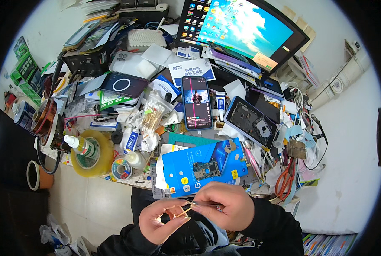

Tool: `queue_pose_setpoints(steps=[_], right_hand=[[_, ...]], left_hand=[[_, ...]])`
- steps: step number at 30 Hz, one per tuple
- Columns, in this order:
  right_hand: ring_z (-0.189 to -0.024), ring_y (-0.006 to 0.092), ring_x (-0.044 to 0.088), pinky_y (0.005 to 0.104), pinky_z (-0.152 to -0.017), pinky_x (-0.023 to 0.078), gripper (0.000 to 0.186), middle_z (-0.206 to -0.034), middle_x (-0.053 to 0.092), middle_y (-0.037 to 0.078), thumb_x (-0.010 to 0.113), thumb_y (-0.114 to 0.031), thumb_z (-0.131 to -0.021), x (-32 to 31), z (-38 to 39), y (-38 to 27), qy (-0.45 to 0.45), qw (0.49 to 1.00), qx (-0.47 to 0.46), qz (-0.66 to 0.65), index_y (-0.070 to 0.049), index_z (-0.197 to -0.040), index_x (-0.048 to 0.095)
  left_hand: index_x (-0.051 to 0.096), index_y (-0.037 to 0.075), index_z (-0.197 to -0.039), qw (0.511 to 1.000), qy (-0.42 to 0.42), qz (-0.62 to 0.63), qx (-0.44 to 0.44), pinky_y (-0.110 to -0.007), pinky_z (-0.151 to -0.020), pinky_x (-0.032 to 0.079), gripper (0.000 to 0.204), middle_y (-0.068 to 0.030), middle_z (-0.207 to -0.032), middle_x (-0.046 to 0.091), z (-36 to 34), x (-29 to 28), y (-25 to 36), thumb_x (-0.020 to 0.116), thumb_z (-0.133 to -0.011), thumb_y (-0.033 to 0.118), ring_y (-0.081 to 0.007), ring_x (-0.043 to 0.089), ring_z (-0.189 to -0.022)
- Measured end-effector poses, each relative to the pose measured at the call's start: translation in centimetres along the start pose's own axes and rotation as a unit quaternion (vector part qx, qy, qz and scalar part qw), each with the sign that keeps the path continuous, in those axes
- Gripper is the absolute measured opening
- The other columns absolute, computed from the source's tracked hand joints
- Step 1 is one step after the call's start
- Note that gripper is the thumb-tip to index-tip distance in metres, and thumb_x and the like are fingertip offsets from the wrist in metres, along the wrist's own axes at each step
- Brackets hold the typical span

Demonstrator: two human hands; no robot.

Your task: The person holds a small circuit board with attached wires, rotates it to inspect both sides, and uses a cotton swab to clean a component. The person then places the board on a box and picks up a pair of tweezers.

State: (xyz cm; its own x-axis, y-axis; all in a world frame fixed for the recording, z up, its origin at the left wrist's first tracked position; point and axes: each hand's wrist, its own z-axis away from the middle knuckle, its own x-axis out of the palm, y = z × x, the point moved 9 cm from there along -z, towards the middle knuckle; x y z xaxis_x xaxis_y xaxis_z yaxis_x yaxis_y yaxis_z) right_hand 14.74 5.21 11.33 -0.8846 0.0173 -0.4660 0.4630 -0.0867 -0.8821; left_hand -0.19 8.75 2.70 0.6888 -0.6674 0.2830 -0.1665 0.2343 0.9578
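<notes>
Close to my body, in front of the desk edge, both hands meet. My left hand (162,219) pinches a thin yellowish cotton swab (182,213) between thumb and fingers. My right hand (225,205) grips dark metal tweezers (208,204), whose tips touch or nearly touch the swab's upper end. Just beyond the hands, a phone circuit board (205,169) lies on a blue printed box sheet (179,166). Small metal shield pieces (230,147) rest near that sheet's far right corner. The swab's exact tip is too small to make out.
A lit phone (197,102) stands behind the sheet, with an opened phone body (252,121) to its right. Bagged cotton swabs (153,114), a yellow tape roll (92,164) and a solder spool (121,169) crowd the left. Red-handled scissors (285,179) hang at the right edge.
</notes>
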Motion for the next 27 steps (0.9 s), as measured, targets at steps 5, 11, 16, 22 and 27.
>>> queue_pose_setpoints(steps=[5,11,16,22,27], right_hand=[[-0.062,0.0231,0.06,0.0324,-0.054,0.044,0.01,-0.079,0.062,0.01,0.073,-0.012,-0.088,-1.1,1.3,1.3,0.014,0.999,0.031,0.021,-0.004,-0.093,0.069],[-0.068,0.0294,0.062,0.0373,-0.057,0.046,0.009,-0.08,0.062,0.01,0.071,-0.013,-0.089,-0.8,2.2,2.7,-0.07,0.996,-0.042,0.036,-0.005,-0.093,0.068],[-0.067,0.0277,0.062,0.0362,-0.056,0.046,0.009,-0.079,0.063,0.009,0.072,-0.012,-0.089,-1.6,2.3,3.3,-0.06,0.997,-0.042,0.035,-0.005,-0.094,0.069],[-0.065,0.0248,0.061,0.0341,-0.054,0.045,0.009,-0.079,0.064,0.008,0.073,-0.01,-0.088,-2.2,2.8,3.2,-0.055,0.998,-0.04,0.017,-0.005,-0.096,0.071],[-0.069,0.0289,0.062,0.0387,-0.056,0.045,0.009,-0.079,0.061,0.008,0.072,-0.01,-0.086,-2.3,3.3,3.6,-0.053,0.996,-0.063,0.019,-0.007,-0.094,0.069]], left_hand=[[0.074,-0.002,-0.096,0.993,-0.039,-0.107,0.04,-0.023,-0.058,0.046,0.008,-0.0084,-0.079,0.07,-1.6,2.0,1.3,0.075,-0.089,0.002,-0.0098,0.063,-0.064],[0.075,0.002,-0.098,0.971,-0.064,-0.219,0.075,-0.025,-0.052,0.044,0.016,-0.0085,-0.074,0.068,-1.6,3.1,2.4,0.081,-0.083,0.004,-0.0144,0.063,-0.058],[0.076,0.005,-0.102,0.913,-0.043,-0.339,0.223,-0.027,-0.05,0.046,0.025,-0.0054,-0.071,0.069,-1.5,4.2,4.9,0.084,-0.078,0.007,-0.0179,0.065,-0.056],[0.076,0.007,-0.103,0.864,-0.064,-0.416,0.276,-0.027,-0.05,0.047,0.028,-0.0033,-0.072,0.071,-1.5,5.2,5.8,0.085,-0.077,0.008,-0.0168,0.066,-0.057],[0.074,0.004,-0.098,0.867,-0.104,-0.423,0.243,-0.026,-0.049,0.047,0.02,-0.0044,-0.068,0.07,-1.6,6.1,5.2,0.082,-0.081,0.009,-0.0169,0.065,-0.053]])
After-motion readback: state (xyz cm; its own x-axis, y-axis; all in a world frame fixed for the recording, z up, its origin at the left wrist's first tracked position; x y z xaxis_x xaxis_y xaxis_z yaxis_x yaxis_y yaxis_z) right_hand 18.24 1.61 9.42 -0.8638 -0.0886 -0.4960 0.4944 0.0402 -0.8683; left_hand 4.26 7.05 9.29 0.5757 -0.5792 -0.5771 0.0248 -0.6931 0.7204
